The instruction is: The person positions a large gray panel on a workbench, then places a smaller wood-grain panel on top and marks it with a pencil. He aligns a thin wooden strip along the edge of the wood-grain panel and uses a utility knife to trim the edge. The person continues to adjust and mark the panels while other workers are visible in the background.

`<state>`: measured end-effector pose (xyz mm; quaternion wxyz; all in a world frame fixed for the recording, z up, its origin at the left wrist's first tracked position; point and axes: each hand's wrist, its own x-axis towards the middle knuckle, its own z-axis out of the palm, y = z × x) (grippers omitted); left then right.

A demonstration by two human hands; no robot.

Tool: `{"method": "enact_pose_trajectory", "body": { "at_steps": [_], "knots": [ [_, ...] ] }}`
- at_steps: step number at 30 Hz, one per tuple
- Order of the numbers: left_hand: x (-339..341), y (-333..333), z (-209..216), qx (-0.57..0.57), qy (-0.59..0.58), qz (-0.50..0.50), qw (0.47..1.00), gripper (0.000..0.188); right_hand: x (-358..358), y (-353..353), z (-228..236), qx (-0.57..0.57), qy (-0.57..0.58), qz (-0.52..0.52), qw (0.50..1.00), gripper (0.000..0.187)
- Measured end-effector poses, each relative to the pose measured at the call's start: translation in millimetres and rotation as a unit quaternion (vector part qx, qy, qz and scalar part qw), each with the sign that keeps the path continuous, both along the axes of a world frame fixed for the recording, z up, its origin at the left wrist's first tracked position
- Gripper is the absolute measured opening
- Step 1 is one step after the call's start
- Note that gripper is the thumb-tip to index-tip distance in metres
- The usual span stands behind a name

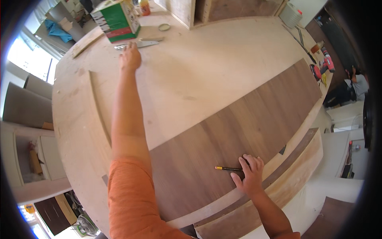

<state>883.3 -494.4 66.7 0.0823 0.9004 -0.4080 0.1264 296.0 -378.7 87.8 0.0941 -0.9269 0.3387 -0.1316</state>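
My left hand (pixel 130 59) reaches far across the workbench, its fingers closed over a silver metal tool (pixel 118 47). A flat, tapering metal blade (pixel 148 44) shows just right of those fingers; whether it belongs to the same tool is unclear. My right hand (pixel 251 175) rests with fingers spread at the near edge of a brown wood-grain board (pixel 238 123). Between its thumb and index finger lies the tip end of a dark pencil (pixel 227 168), its eraser pointing left. The pencil lies on the board.
A green and white box (pixel 119 22) stands beyond my left hand, near a round lid (pixel 164 27). A thin wooden strip (pixel 97 103) lies left of my arm. Red power drills (pixel 327 61) sit at the far right. Beyond them another person (pixel 354 85) is low down.
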Motion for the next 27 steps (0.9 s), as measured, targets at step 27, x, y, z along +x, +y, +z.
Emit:
{"method": "enact_pose_trajectory", "body": {
  "at_steps": [27],
  "knots": [
    [-102,212,81,-0.057,0.213,0.048,0.974,0.036,-4,5,-2,-0.016,-0.017,0.035,0.999,0.052]
  ]
}}
